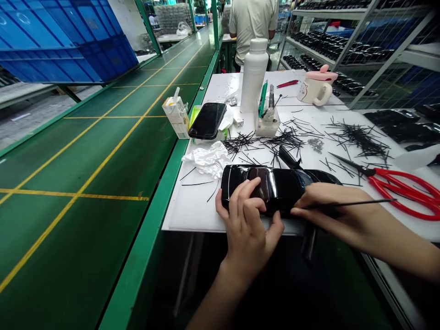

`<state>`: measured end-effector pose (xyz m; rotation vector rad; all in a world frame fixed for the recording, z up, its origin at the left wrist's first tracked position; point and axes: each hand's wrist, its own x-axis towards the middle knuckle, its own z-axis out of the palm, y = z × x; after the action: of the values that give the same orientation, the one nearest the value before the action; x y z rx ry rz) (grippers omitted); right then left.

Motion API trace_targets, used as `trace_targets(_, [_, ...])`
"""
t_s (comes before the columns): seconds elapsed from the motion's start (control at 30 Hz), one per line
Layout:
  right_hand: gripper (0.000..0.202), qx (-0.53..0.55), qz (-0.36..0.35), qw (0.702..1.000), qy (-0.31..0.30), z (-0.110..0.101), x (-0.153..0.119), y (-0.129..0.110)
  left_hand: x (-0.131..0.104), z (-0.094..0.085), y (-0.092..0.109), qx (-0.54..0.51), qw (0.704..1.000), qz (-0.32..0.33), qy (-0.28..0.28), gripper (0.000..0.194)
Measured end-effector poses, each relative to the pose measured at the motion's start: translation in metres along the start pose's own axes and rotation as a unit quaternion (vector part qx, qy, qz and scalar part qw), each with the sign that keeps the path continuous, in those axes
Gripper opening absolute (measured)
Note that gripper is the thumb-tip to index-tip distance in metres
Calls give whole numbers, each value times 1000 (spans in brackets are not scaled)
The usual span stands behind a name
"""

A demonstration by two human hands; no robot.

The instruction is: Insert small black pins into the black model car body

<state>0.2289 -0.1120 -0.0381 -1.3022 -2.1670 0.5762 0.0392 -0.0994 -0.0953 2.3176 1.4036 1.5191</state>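
Note:
A glossy black model car body [283,183] lies across the front edge of the white table [192,215], with a door-like part standing open on its far side. My left hand [247,211] grips the car's left part, fingers bent over its side and roof. At the car's near right side, my right hand [330,206] pinches a thin black strip [367,202] that points to the right. Red-handled scissors [405,183] lie right of that hand. Piles of short black strips [288,137] are spread behind the car.
Crumpled tissue [209,158], a phone [208,120], a drink carton [176,117], a white bottle [253,75], a tool holder [268,123] and a lidded mug [316,87] stand around. A green conveyor [113,151] runs along the left. A person [254,20] is ahead.

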Motion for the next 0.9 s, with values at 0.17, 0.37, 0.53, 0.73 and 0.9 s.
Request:
trace_targets(0.17, [18,-61,-36,997,-23,2,4,2,0,0,0,-4,1000,-5,1,27])
trace_targets(0.37, [22,-112,-63,992,-5,6,7,1,2,-1,1,-9,1000,-9,-13,28])
trace_targets(0.53, [19,-87,-59,994,13,6,5,0,1,-2,-1,-12,1000,0,-19,30])
trace_targets(0.73, [17,-10,9,1000,12,1,-2,0,-1,-3,-2,-4,1000,15,-19,27])
trace_targets(0.9, [14,7,-2,999,44,3,-8,3,-2,-3,-2,0,1000,14,-18,26])
